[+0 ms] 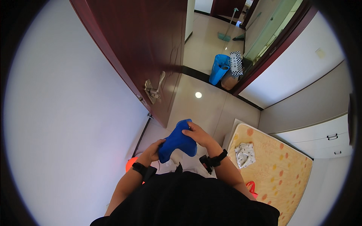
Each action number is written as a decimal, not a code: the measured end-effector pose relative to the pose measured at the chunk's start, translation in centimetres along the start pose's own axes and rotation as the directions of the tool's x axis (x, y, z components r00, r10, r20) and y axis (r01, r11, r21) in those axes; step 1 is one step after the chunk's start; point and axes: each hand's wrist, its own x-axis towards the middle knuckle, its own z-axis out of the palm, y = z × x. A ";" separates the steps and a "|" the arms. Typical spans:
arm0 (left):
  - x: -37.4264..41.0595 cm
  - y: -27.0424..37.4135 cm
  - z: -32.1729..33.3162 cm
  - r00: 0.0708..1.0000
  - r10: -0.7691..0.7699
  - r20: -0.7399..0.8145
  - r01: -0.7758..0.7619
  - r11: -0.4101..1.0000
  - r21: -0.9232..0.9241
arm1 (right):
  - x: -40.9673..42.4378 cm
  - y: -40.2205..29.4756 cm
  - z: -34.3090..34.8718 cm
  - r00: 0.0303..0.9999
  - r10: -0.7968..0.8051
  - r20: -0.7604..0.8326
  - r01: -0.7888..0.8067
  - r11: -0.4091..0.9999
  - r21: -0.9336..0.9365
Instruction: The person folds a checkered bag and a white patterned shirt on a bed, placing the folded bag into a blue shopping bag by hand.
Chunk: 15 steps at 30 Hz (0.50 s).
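Observation:
A blue cloth [177, 141], bunched and drooping, is held up in front of my body by both hands. My left hand [155, 149] grips its lower left end. The upper right part is pinched by my right hand [198, 134], with the thumb lying on top of the fabric. Both wrists wear black straps with small devices. Below the cloth, some white and red items near my body are partly hidden by my arms and black shirt.
A dark red door [141, 42] with a metal handle [155, 87] stands ajar ahead. Beyond the threshold are a blue bag [219, 69], a checkered box [236, 63] and a broom [224, 36]. To the right, a floral mattress [274, 169] bears a folded white garment [245, 155] and a red-handled bag [251, 188].

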 end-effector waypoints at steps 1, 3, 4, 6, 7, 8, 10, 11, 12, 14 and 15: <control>0.0 0.2 0.0 0.999 0.010 0.050 -0.008 1.000 -0.028 | -0.1 -0.2 -0.1 0.999 -0.024 -0.024 0.024 1.000 0.011; -0.5 0.6 0.1 0.989 0.039 0.141 -0.030 0.997 -0.069 | -1.0 -2.0 -0.2 0.992 -0.120 0.031 0.121 0.991 -0.056; -1.0 0.9 0.6 0.980 0.060 0.188 -0.045 0.996 -0.080 | -1.5 -3.5 -0.3 0.984 -0.170 0.058 0.174 0.980 -0.092; -2.4 1.8 2.6 0.957 0.077 0.280 -0.060 0.996 -0.067 | -3.0 -6.6 -0.2 0.964 -0.209 0.166 0.223 0.972 -0.069; -2.4 1.8 2.4 0.968 0.077 0.241 -0.069 0.997 -0.041 | -3.7 -7.7 0.2 0.948 -0.226 0.224 0.243 0.969 -0.051; -2.3 1.4 2.0 0.977 0.078 0.200 -0.077 0.997 -0.014 | -3.7 -8.6 0.5 0.942 -0.246 0.227 0.275 0.956 -0.103; -1.5 1.0 1.3 0.978 0.056 0.201 -0.066 0.997 0.046 | -4.1 -8.9 0.4 0.953 -0.208 0.221 0.231 0.969 -0.084; -1.4 0.9 1.1 0.971 0.080 0.226 -0.084 0.996 0.007 | -4.1 -8.9 0.4 0.957 -0.191 0.219 0.211 0.975 -0.072; -1.7 0.7 1.6 0.963 0.097 0.249 -0.092 0.995 -0.034 | -4.3 -8.5 0.3 0.959 -0.205 0.198 0.213 0.977 -0.019; -2.0 0.6 2.7 0.961 0.130 0.246 -0.106 0.988 -0.109 | -4.6 -7.4 0.3 0.960 -0.231 0.157 0.220 0.972 0.087; -2.3 0.7 3.4 0.955 0.120 0.272 -0.082 0.985 -0.149 | -4.7 -6.6 0.2 0.970 -0.222 0.099 0.217 0.974 0.064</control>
